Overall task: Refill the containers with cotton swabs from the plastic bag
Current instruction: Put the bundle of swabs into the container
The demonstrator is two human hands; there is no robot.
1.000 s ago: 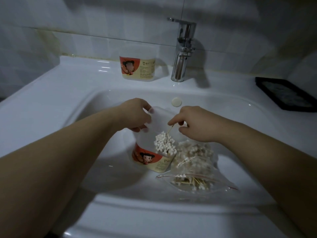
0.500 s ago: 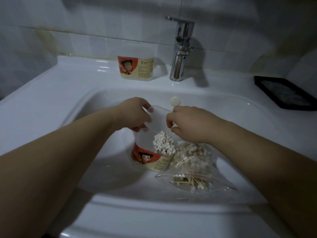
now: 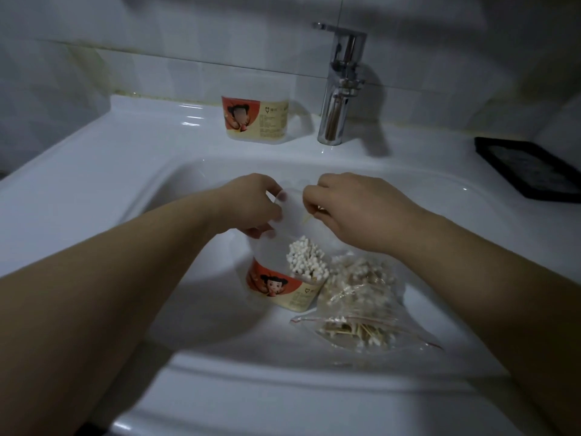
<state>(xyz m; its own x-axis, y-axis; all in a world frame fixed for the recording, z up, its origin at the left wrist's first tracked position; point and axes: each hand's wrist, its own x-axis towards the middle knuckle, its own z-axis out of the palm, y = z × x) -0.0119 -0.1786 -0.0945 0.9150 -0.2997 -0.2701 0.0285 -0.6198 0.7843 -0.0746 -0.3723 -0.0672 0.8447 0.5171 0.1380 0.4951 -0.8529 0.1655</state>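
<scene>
Cotton swabs (image 3: pixel 306 261) are packed upright in the right part of the near container (image 3: pixel 283 287), which is set in the sink (image 3: pixel 94 171) basin, touching the plastic bag (image 3: pixel 361 313) on its right. The container's left part is seen unfilled, so the refill is judged partway.

The translucent lid (image 3: pixel 292 212) is gripped by the left hand (image 3: pixel 251 206), thumb curled over its edge. It is likely held back so the mouth is kept clear.

A single swab stick (image 3: pixel 307 218) is pinched by the right hand (image 3: pixel 355 209) just above the far edge of the mouth, presumably to be fed in.

The bag is laid flat close by, zip strip on the near side, so reach is kept short. Many swabs are seen inside.

The second container (image 3: pixel 255 119) is parked on the far ledge beside the faucet (image 3: pixel 341 89), judged out of the way. Its fill level cannot be told.
</scene>
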